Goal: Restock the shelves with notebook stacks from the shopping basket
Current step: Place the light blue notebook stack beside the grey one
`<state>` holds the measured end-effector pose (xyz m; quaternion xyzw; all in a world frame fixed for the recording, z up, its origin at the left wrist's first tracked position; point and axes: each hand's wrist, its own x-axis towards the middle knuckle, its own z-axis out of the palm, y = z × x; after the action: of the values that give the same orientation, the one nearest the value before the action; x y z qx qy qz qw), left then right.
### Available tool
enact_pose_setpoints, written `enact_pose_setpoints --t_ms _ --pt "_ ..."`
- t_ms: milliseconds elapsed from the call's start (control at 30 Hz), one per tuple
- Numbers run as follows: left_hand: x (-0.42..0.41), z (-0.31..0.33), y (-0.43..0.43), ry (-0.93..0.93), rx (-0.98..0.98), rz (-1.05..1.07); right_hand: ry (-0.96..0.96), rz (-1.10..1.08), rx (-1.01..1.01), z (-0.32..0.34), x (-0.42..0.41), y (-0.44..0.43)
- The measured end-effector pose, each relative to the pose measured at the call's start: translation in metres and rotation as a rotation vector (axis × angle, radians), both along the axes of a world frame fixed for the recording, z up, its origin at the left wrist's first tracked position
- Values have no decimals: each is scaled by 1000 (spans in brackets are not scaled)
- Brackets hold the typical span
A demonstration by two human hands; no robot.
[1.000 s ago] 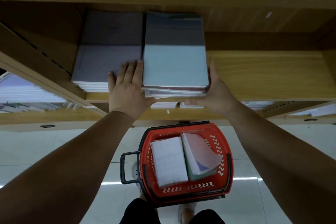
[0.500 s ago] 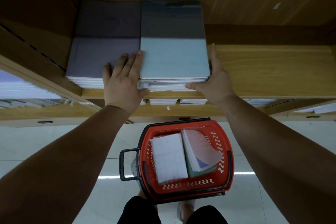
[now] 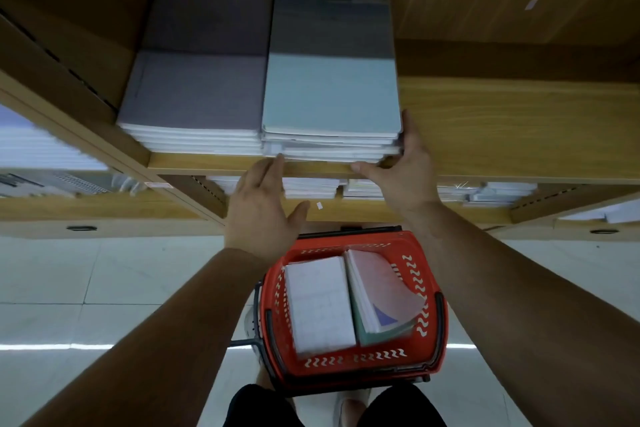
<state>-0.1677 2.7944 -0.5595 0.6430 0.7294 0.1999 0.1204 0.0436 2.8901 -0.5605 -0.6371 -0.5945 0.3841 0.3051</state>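
A light-blue-topped notebook stack lies on the wooden shelf, tight against a purple-topped stack on its left. My left hand is in front of the shelf edge, fingers straight, fingertips touching the blue stack's front left corner. My right hand presses flat against that stack's right side, thumb lying along its lower front edge. Below, on the floor, stands the red shopping basket holding a white notebook stack and a pink-covered stack with a curled cover.
Bare shelf board extends to the right of the blue stack. A lower shelf holds more notebook piles. A slanted wooden divider bounds the shelf on the left. White tiled floor surrounds the basket; my feet are beside it.
My left hand came off the top of the purple stack and drew back to the blue stack's front corner. The blue stack's edges now look squared. My right hand stayed on its right side.
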Motion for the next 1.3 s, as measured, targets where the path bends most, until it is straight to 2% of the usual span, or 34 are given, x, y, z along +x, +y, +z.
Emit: enact_pose_setpoints --t_ms 333,467,567,667,867,933,1067,1133,1200,1300 --pt "9 -21 -5 -131 -19 79 -147 55 215 -13 3 7" --pt "16 -32 -3 -161 -13 44 -56 96 163 -13 2 10" --pt "15 -41 0 -184 58 60 119 96 58 -7 -2 21" --pt "12 -49 4 -147 143 34 178 120 50 -9 -5 28" --pt "5 -43 3 -138 56 -16 226 188 12 -8 3 35" --pt "0 -37 0 -107 98 1 239 233 -21 -1 9 33" --pt "-4 -23 0 91 444 4 326 186 -24 15 4 18" --pt "-5 -10 12 223 543 -7 381 132 27 23 -4 13" --pt "-8 1 29 333 491 -22 364 119 95 25 -13 13" --pt "-15 3 54 394 284 -50 332 95 154 17 -25 14"
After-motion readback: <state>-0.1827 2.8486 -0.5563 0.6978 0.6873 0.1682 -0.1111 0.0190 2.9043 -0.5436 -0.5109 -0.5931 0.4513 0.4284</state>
